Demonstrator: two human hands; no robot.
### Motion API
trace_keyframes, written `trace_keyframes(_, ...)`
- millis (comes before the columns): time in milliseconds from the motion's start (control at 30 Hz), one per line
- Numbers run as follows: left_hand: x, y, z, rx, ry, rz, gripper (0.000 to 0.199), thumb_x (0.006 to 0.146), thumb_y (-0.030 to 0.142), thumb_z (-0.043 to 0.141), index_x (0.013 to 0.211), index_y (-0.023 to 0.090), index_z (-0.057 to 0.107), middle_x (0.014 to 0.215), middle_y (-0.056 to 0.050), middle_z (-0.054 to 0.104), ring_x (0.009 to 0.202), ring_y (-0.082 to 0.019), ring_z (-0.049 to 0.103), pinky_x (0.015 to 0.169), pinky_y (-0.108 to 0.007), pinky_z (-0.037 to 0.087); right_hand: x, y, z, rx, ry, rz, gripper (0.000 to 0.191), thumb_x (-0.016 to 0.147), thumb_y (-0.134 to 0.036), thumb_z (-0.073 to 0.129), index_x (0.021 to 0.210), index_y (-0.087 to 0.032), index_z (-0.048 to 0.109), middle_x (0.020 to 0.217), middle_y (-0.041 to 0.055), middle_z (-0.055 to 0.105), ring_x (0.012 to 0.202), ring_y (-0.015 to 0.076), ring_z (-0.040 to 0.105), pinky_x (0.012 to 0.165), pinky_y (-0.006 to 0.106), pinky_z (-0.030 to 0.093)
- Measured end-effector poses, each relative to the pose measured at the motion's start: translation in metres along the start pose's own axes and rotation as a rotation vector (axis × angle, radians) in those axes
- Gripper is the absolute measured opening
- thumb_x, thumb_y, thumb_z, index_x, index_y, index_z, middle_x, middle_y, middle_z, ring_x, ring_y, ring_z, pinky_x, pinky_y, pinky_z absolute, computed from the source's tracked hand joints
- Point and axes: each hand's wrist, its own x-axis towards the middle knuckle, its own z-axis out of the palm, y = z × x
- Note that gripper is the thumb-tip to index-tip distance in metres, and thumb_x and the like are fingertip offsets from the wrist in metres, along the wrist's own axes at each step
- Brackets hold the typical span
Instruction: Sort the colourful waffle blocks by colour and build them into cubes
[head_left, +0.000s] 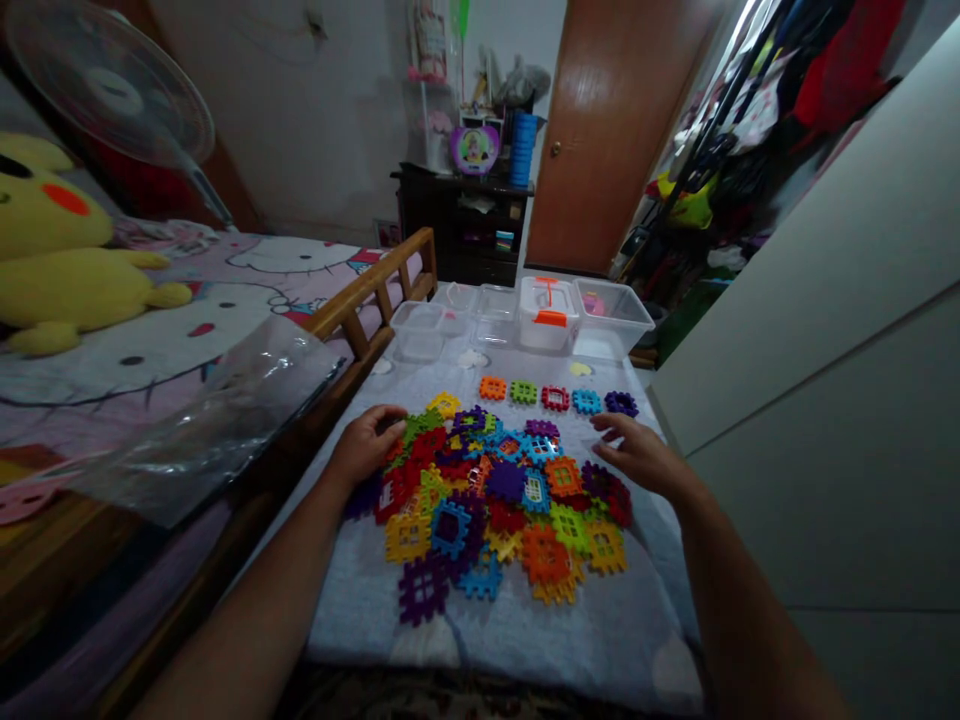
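Five plastic tiles in a spaced row on the cloth-covered worktop (360,620), from an orange tile (493,388) to a dark purple tile (621,403), just beyond a loose pile (546,555) of similar pieces. At the pile's left edge, by a green tile (420,425), a left hand (365,445) with curled fingers; cannot tell whether gripping anything. Near the blue tile (586,402), a right hand (637,455), fingers spread and seemingly empty. Farther back, clear boxes (495,318) and a lidded box (548,312) with orange clips.

Probably very light and fairly stiff, judging by the thin plastic look. Likely smooth enough to slide flat over one another, yet apt to snag at the notched rims. Best pinched by two opposite edges between thumb and fingertip, or lifted by an overhanging corner, as on the solid purple tile (507,481). Not especially fragile overall, but perhaps weaker at narrow window bars; better not to press or twist there.
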Motion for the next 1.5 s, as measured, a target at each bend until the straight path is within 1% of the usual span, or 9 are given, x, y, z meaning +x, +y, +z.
trace_keyframes(100,-0.001,0.001,0.0,-0.022,-0.019,0.007,0.044,0.078,0.053,0.058,0.102,0.018,0.071,0.103,-0.007,0.074,0.094,-0.026,0.068,0.088,-0.037,0.053,-0.008,-0.008,0.018,0.035,-0.019,0.052,0.03,0.082,-0.029,0.062,0.111,-0.022,0.069,0.101,0.009,0.074,0.086,0.0236,0.071,0.079,0.038,0.057)
trace_keyframes(267,-0.003,0.003,-0.001,-0.185,-0.066,-0.015,0.045,0.079,0.053,0.057,0.103,0.018,0.072,0.101,-0.006,0.074,0.091,-0.026,0.068,0.085,-0.037,0.053,-0.004,0.001,0.036,0.153,0.115,0.106,0.029,0.081,-0.037,0.059,0.102,-0.022,0.071,0.1,0.0087,0.076,0.088,0.0256,0.071,0.084,0.042,0.056)
trace_keyframes(367,-0.002,0.003,-0.002,-0.327,-0.081,-0.076,0.05,0.077,0.053,0.057,0.108,0.016,0.07,0.103,-0.008,0.074,0.089,-0.024,0.068,0.08,-0.036,0.054,-0.003,0.005,0.043,0.244,0.183,0.166,0.031,0.078,-0.043,0.063,0.098,-0.022,0.073,0.1,0.009,0.076,0.092,0.0272,0.07,0.086,0.043,0.054)
trace_keyframes(500,-0.003,0.006,-0.003,-0.401,-0.087,-0.115,0.051,0.074,0.051,0.061,0.108,0.014,0.068,0.105,-0.009,0.073,0.086,-0.023,0.068,0.079,-0.036,0.055,-0.006,0.005,0.043,0.396,0.192,0.281,0.039,0.075,-0.048,0.067,0.102,-0.02,0.072,0.096,0.0078,0.076,0.084,0.0248,0.069,0.077,0.038,0.055)
trace_keyframes(800,0.004,0.011,0.001,-0.232,-0.07,-0.054,0.045,0.064,0.041,0.071,0.103,0.018,0.07,0.109,-0.01,0.074,0.101,-0.029,0.068,0.093,-0.042,0.052,-0.009,0.014,0.04,0.562,0.214,0.319,0.044,0.071,-0.05,0.073,0.103,-0.019,0.072,0.09,0.0067,0.074,0.074,0.0207,0.066,0.065,0.032,0.051)
trace_keyframes(1200,0.018,0.028,-0.011,-0.137,-0.096,0.061,0.034,0.067,0.03,0.061,0.098,0.018,0.068,0.089,-0.005,0.069,0.083,-0.023,0.066,0.079,-0.035,0.052,-0.01,0.016,0.039,0.649,0.218,0.334,0.045,0.072,-0.048,0.073,0.105,-0.018,0.069,0.084,0.0049,0.071,0.062,0.0158,0.058,0.057,0.029,0.047)
trace_keyframes(1267,0.019,0.033,-0.013,-0.113,-0.048,0.086,0.027,0.071,0.03,0.06,0.094,0.018,0.067,0.088,-0.004,0.069,0.082,-0.022,0.065,0.079,-0.035,0.052,-0.01,0.015,0.039,0.671,0.222,0.332,0.045,0.072,-0.048,0.074,0.104,-0.018,0.069,0.084,0.0048,0.071,0.061,0.0154,0.057,0.057,0.029,0.047)
trace_keyframes(1367,0.02,0.042,-0.012,-0.026,0.129,0.161,0.018,0.077,0.027,0.057,0.091,0.019,0.065,0.09,-0.004,0.068,0.085,-0.022,0.064,0.084,-0.035,0.051,-0.01,0.014,0.039,0.694,0.225,0.324,0.044,0.071,-0.047,0.074,0.103,-0.018,0.069,0.083,0.0042,0.07,0.061,0.0145,0.056,0.056,0.028,0.046)
trace_keyframes(1500,0.027,0.046,-0.004,0.237,0.276,0.298,0.013,0.078,0.014,0.054,0.084,0.02,0.063,0.092,-0.008,0.065,0.097,-0.026,0.061,0.094,-0.038,0.046,-0.01,0.01,0.038,0.714,0.231,0.333,0.043,0.071,-0.047,0.072,0.103,-0.017,0.068,0.081,0.0034,0.069,0.059,0.0133,0.054,0.054,0.027,0.044)
